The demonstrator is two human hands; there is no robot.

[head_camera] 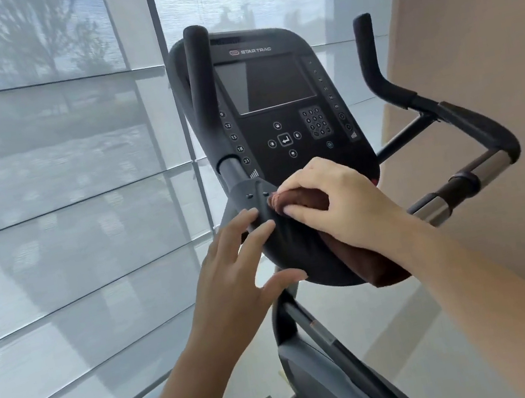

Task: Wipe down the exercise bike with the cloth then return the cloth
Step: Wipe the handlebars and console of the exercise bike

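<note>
The right hand (334, 200) curls round the brown cloth (303, 200), pressing it on the hub (297, 252) under the bike's (303, 369) console (271, 93); the cloth's tail hangs below the wrist. The left hand (242, 271), fingers spread, touches the hub's left edge.

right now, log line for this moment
phase: wiping | right hand: grips cloth on console base | left hand: touches console base

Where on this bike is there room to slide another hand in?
The screen and keypad above both hands lie bare, and so does the gap between the console and the right handlebar. It is crowded at the console's bottom edge, where the right hand grips the cloth and the left hand touches the housing.
</note>
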